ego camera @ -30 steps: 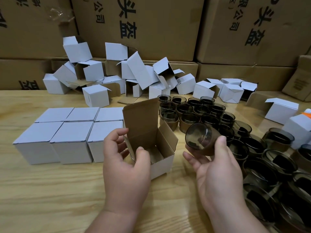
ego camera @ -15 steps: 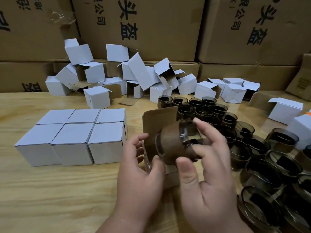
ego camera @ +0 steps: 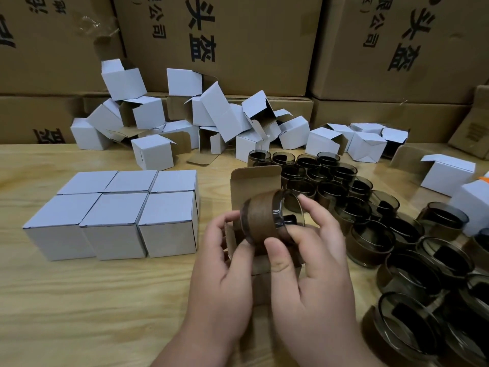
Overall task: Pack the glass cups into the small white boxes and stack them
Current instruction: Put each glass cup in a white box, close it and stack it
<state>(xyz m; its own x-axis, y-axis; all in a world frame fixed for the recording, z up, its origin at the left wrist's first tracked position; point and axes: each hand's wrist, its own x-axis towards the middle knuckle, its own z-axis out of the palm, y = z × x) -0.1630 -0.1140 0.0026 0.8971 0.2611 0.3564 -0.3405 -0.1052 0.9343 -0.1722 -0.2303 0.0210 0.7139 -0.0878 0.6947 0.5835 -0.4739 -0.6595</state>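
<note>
Head view: your right hand (ego camera: pixel 312 263) grips the glass cup (ego camera: pixel 267 218) sideways over the open box (ego camera: pixel 254 197), which your left hand (ego camera: pixel 225 263) holds on the desk (ego camera: pixel 79 300). Risk: tilted entry may snag a flap, or the cup may slip.

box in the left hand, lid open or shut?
Open. The small box held by the left hand has its brown lid flap standing up behind the glass cup, which the right hand holds at its mouth.

2 bare hands (ego camera: pixel 225 271), forearms unsleeved, short fingernails.
</note>
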